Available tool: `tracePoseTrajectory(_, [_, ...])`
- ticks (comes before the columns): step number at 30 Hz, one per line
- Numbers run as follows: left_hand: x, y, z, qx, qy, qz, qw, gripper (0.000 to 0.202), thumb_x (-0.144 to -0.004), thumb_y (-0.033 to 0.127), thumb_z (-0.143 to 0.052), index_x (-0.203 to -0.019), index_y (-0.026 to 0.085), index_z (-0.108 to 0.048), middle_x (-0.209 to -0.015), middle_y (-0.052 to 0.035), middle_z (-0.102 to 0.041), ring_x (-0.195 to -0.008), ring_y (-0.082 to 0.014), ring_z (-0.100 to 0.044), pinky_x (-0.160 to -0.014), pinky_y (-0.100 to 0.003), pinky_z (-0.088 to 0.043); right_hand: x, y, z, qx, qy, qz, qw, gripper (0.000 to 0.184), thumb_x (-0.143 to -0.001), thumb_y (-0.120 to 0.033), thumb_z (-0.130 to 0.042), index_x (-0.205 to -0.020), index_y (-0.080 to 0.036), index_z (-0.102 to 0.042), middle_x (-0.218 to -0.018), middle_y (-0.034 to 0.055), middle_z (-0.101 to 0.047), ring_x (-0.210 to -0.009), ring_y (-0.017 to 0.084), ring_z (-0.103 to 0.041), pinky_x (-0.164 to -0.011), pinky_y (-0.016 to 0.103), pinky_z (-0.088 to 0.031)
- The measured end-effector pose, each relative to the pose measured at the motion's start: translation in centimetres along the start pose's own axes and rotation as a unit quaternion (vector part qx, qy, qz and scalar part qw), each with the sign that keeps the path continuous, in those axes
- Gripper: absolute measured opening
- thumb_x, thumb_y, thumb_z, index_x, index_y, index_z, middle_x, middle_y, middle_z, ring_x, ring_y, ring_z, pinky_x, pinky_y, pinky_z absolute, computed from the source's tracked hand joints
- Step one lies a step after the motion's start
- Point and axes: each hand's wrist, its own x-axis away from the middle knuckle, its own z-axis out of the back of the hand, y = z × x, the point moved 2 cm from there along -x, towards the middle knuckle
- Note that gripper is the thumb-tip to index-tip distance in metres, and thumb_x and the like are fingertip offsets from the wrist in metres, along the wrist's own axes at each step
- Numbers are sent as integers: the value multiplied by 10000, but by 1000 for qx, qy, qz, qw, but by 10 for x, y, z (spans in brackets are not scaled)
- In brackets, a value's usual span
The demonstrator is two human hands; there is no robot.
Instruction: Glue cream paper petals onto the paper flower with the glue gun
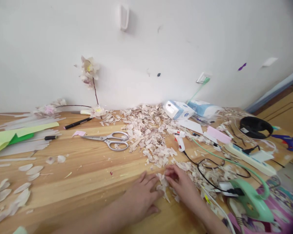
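Observation:
My left hand (144, 196) lies palm down on the wooden table with its fingers stretched out, its fingertips beside a few pale dried petals (163, 187). From the other side my right hand (182, 185) curls its thumb and fingers in a pinch at the edge of these petals. The exact contact between its fingertips is partly hidden. Beyond both hands spreads a large heap of dried petals (146, 130). Silver scissors (109, 140) lie to the left of the heap, and a white glue gun (180, 140) rests at its right.
Sorted petals (21, 195) and translucent glue sticks (26, 143) lie at left. Flower branches (89, 70) lean against the wall. On the right are a tissue box (178, 110), a power strip (251, 159), cables, a black ring-shaped object (255, 126) and a green device (255, 201).

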Motion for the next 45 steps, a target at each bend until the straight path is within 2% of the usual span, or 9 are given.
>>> tracePoseTrajectory(4, [0, 0, 2, 12, 1, 23, 1000, 441, -823, 422, -531, -1226, 244, -522, -1418, -158, -379, -1317, -290, -317, -1081, -500, -214, -4, -7, 0, -46, -22, -11, 999, 221, -790, -248, -507, -1000, -182, -516, -799, 28, -614, -747, 194, -614, -700, 343, -508])
tracePoseTrajectory(11, [4, 1, 13, 75, 23, 51, 996, 323, -789, 257, -583, -1109, 224, -607, -1360, -133, -451, -1263, -286, -388, -1069, -475, -255, 2, -26, 8, -44, -135, 27, 989, 474, -623, -10, -449, -1040, -209, -554, -1041, 44, -625, -1024, 199, -571, -934, 372, -409])
tracePoseTrajectory(15, [5, 0, 19, 200, 51, 64, 976, 317, -752, 197, -592, -1066, 228, -627, -1349, -112, -459, -1238, -266, -421, -1058, -440, -286, -4, -23, 6, -30, -142, 10, 989, 291, -681, -69, -507, -924, -210, -581, -832, 7, -622, -817, 188, -598, -773, 327, -460])
tracePoseTrajectory(21, [2, -27, 35, 455, 250, 207, 829, 244, -700, 239, -657, -925, 204, -571, -1074, -80, -593, -1058, -227, -542, -935, -398, -408, -23, -50, -3, -175, -140, -28, 974, 223, -691, -212, -625, -902, -197, -556, -700, -39, -575, -659, 140, -566, -641, 267, -434])
tracePoseTrajectory(25, [5, -36, 47, 588, 252, 209, 739, 418, -574, 361, -776, -869, 168, -551, -823, -42, -633, -775, -166, -611, -752, -324, -473, -31, -87, -16, -203, -166, 8, 965, 217, -687, -200, -634, -891, -200, -560, -725, -36, -580, -684, 132, -568, -658, 264, -436])
tracePoseTrajectory(28, [14, -38, 54, 600, 269, 210, 724, 422, -541, 436, -778, -756, 145, -562, -667, -13, -623, -627, -132, -590, -641, -281, -468, -32, -105, -26, -198, -173, 42, 964, 207, -705, -205, -615, -900, -210, -550, -757, -26, -597, -728, 144, -586, -697, 281, -449])
tracePoseTrajectory(37, [49, -49, 82, 546, 411, 236, 691, 354, -532, 394, -785, -689, 153, -577, -594, 22, -624, -549, -111, -592, -524, -227, -481, -3, -77, -32, 47, -272, 94, 956, 458, -618, 5, -481, -996, -245, -548, -879, 1, -613, -809, 186, -576, -732, 302, -451])
tracePoseTrajectory(42, [70, -71, 117, 523, 468, 238, 672, 366, -515, 336, -802, -753, 150, -595, -664, 16, -665, -617, -115, -628, -577, -228, -519, -11, -54, -16, 160, -206, 116, 958, 411, -681, 4, -388, -981, -229, -544, -903, 34, -624, -823, 204, -588, -748, 341, -459])
tracePoseTrajectory(45, [85, -80, 139, 498, 504, 246, 662, 392, -503, 290, -815, -809, 150, -613, -679, 21, -674, -636, -119, -640, -615, -238, -534, -28, -77, -21, 223, -91, 137, 961, 361, -707, -26, -427, -998, -198, -554, -996, 85, -619, -936, 240, -573, -835, 401, -435])
